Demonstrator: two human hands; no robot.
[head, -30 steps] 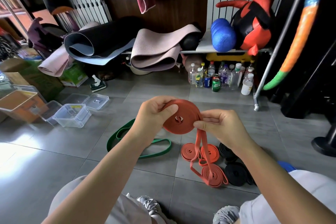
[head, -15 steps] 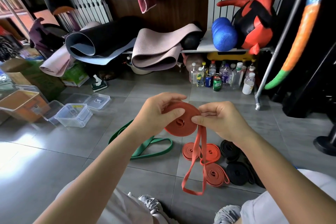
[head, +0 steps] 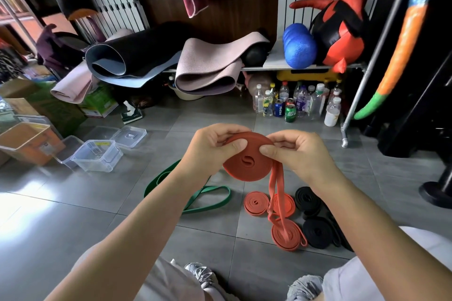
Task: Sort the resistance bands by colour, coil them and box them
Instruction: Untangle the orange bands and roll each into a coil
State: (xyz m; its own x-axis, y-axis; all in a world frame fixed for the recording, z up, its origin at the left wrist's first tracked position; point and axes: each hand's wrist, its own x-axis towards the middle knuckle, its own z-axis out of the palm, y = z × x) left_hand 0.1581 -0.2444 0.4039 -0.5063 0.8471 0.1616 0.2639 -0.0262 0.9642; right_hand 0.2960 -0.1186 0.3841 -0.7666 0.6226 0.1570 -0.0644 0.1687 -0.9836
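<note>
Both hands pinch the orange coil (head: 247, 166) between them: left hand (head: 210, 146) at its upper edge, right hand (head: 300, 151) now moved in, thumb on its face. A loose tail (head: 275, 193) hangs below the right hand — winding unfinished.

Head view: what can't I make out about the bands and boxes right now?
All in the head view:
- The orange coil: its top rim is hidden under the left hand and right hand.
- The green band: its middle stretch is hidden by the left forearm.
- The black bands: the right forearm covers part of the pile, so no count.
- The clear boxes: the label is too small to read.
</note>
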